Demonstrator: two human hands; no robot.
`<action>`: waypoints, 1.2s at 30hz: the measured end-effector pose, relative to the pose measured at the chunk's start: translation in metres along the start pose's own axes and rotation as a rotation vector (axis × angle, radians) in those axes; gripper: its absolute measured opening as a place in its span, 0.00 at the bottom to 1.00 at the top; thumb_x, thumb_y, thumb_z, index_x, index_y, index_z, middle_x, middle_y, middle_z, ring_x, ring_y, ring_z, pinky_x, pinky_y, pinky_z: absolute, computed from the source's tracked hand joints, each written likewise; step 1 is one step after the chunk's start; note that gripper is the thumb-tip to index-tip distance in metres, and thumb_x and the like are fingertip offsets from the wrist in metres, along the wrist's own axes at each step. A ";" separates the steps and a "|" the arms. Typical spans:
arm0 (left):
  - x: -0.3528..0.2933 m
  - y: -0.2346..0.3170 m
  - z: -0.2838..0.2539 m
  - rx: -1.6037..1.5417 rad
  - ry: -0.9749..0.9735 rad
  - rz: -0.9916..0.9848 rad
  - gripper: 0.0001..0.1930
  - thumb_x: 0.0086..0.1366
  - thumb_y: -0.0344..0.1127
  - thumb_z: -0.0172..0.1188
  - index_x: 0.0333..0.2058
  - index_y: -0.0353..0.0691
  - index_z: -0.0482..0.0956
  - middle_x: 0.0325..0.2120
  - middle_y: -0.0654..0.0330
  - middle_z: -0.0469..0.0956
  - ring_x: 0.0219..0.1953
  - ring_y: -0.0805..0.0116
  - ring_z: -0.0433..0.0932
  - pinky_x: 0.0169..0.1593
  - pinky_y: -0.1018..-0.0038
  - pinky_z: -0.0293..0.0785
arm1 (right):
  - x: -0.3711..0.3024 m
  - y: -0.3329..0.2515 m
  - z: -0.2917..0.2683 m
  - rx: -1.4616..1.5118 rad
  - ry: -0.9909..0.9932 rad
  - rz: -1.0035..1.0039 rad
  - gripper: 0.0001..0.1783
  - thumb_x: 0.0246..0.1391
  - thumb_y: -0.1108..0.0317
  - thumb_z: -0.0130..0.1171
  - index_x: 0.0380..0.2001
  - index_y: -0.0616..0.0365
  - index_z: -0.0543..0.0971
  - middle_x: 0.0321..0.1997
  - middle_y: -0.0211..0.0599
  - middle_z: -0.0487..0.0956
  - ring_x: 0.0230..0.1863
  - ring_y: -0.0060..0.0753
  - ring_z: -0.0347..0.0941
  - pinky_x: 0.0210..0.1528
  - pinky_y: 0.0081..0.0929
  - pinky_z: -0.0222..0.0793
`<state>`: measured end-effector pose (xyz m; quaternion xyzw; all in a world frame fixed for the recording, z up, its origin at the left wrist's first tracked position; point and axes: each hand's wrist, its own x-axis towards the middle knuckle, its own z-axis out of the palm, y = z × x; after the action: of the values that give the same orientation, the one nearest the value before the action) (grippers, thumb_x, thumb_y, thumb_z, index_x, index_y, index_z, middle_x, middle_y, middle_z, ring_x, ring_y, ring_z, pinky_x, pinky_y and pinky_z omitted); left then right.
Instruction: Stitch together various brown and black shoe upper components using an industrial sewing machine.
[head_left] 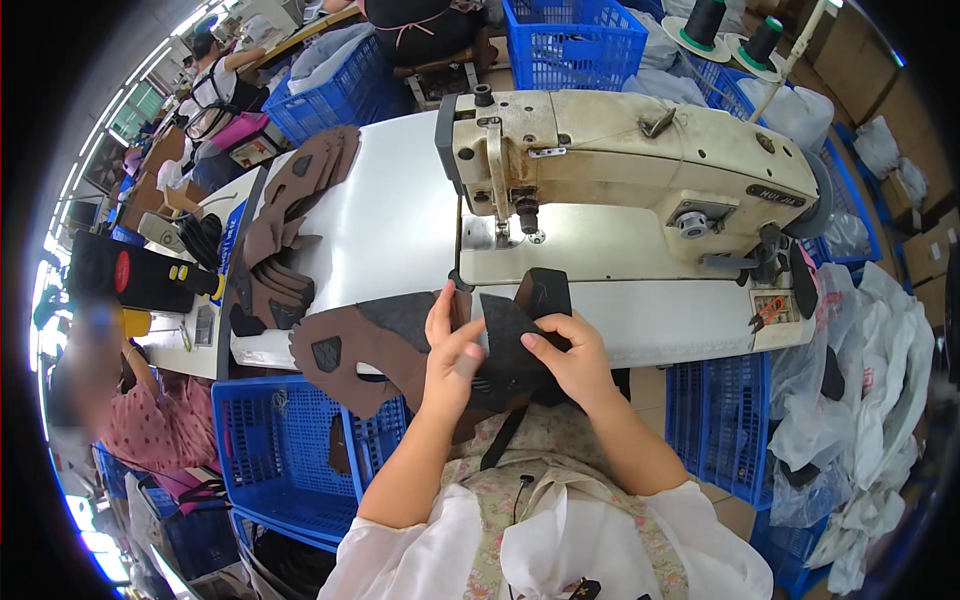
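Observation:
A flat, curved brown and black piece (375,345), shaped like a shoe upper, lies along the table's near edge in front of me and partly hangs over it. My right hand (575,355) pinches the black part (510,335) at its right end between thumb and fingers. Over the middle of the piece is my left hand (452,350), its fingers apart. A pale grey strip shows beside those fingers; I cannot tell what it is. Just beyond the hands, a black flap (543,292) stands up toward the sewing machine (620,160).
Similar brown pieces lie in overlapping stacks (280,250) on the table's left. Blue crates (285,435) stand below the table on both sides. Orange-handled snips (768,312) rest at the right end. Plastic bags (860,370) pile up at right. A person in a dotted top (165,420) sits at left.

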<state>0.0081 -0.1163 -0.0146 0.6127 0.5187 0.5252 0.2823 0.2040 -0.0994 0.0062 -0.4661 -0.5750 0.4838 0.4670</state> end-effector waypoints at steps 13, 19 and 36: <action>0.049 -0.009 -0.067 -0.244 -0.228 -0.253 0.10 0.59 0.33 0.65 0.38 0.37 0.82 0.62 0.51 0.71 0.66 0.56 0.64 0.67 0.60 0.56 | 0.014 0.016 -0.021 0.008 0.147 0.007 0.11 0.55 0.71 0.67 0.42 0.59 0.82 0.43 0.33 0.82 0.47 0.28 0.76 0.53 0.25 0.69; 0.059 -0.036 -0.079 0.529 -0.340 -0.049 0.09 0.58 0.34 0.67 0.36 0.39 0.80 0.53 0.57 0.77 0.64 0.54 0.66 0.67 0.58 0.53 | 0.020 0.012 -0.018 -0.317 0.223 -0.132 0.26 0.58 0.62 0.64 0.59 0.55 0.77 0.56 0.49 0.75 0.55 0.46 0.72 0.58 0.37 0.67; 0.059 -0.031 -0.092 0.669 -0.387 -0.077 0.07 0.61 0.33 0.61 0.37 0.39 0.77 0.48 0.60 0.76 0.58 0.56 0.68 0.65 0.54 0.52 | 0.013 0.019 0.020 -0.968 0.044 -0.279 0.27 0.52 0.59 0.65 0.54 0.59 0.75 0.53 0.47 0.72 0.58 0.49 0.68 0.56 0.45 0.65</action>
<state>-0.0938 -0.0705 0.0053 0.7389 0.6210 0.1907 0.1789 0.1838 -0.0873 -0.0131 -0.5580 -0.7802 0.0847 0.2698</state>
